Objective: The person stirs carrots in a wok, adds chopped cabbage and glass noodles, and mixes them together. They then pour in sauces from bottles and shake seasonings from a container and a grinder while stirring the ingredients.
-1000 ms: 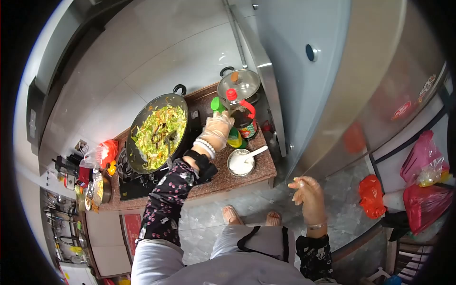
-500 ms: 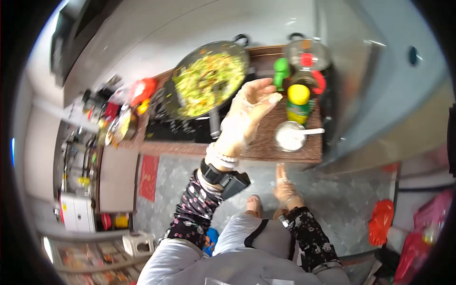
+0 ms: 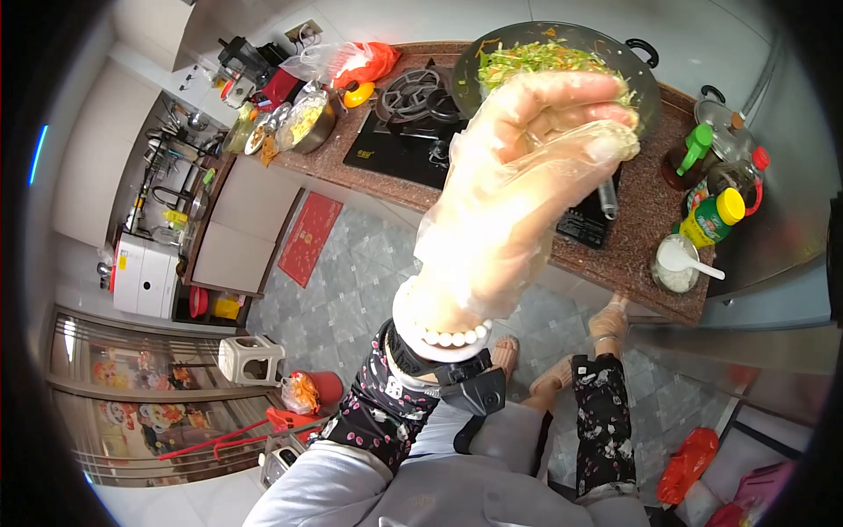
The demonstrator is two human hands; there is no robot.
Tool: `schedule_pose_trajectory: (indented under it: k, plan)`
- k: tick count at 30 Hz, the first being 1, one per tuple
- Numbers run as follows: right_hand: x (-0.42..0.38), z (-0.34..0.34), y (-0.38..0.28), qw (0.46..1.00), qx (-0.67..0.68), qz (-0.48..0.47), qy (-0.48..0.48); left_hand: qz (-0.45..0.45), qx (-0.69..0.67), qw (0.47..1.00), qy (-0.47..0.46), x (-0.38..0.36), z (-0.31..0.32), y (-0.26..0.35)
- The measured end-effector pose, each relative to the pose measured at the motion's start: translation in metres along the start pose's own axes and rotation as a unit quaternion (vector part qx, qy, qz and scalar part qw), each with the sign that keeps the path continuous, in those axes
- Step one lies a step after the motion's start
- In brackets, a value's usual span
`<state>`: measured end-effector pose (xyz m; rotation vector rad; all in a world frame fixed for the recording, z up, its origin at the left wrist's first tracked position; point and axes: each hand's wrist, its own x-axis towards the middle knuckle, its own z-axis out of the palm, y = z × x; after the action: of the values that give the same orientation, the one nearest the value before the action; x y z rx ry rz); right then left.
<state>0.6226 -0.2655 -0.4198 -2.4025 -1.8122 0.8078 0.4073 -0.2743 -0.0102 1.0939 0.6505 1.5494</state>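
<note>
My left hand (image 3: 536, 176), in a clear plastic glove, is raised close to the camera. Its fingers curl toward the thumb with a gap between, and I see nothing held. Partly behind it, a wok (image 3: 645, 88) on the stove holds shredded green vegetables (image 3: 549, 60) with orange bits. A metal utensil handle (image 3: 608, 200) sticks out below the wok. My right hand (image 3: 608, 321), also gloved, is low by the counter's front edge, fingers stretched out and empty. Nearest to it on the counter stands a jar of white powder (image 3: 674, 279) with a white spoon (image 3: 689, 259).
A yellow-capped green bottle (image 3: 713, 215), a green-topped bottle (image 3: 689, 158) and a lidded pot (image 3: 724, 123) crowd the counter's right end. Left of the bare burner (image 3: 413, 101) are a metal bowl (image 3: 314, 127) and bags. A red mat (image 3: 310, 239) and a stool (image 3: 250, 360) are on the floor.
The view has turned left, so the wok and counter appear farther right. My left hand has come up nearer the camera and now covers part of the wok. My right hand stays low and empty.
</note>
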Motion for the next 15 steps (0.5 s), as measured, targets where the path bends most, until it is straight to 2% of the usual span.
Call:
schedule_pose_trajectory:
  k: [4,8,9,10,11,14,15]
  plan:
    - [-0.033,-0.032,-0.025,0.999,0.046,0.020,-0.014,0.006,0.013,1.000,-0.024,-0.007,-0.018,0.021]
    - [-0.048,-0.010,-0.013,0.998,0.057,-0.009,0.034,0.020,0.011,0.999,-0.027,-0.012,-0.029,0.019]
    - [-0.041,0.009,-0.002,0.998,0.047,-0.019,0.049,0.050,0.121,0.990,-0.046,-0.012,-0.034,0.013]
    - [-0.040,0.028,0.016,0.997,0.051,-0.028,0.055,0.036,0.116,0.991,-0.054,-0.015,-0.042,0.001]
    - [-0.038,0.046,0.033,0.996,0.056,-0.037,0.061,0.002,0.115,0.992,-0.044,-0.024,-0.049,-0.010]
    - [-0.091,0.016,0.030,0.996,0.085,-0.018,0.006,-0.154,0.203,0.964,-0.075,-0.054,-0.091,-0.053]
    - [-0.099,0.012,0.037,0.988,0.130,-0.021,0.077,-0.218,0.202,0.952,-0.068,-0.072,-0.110,-0.078]
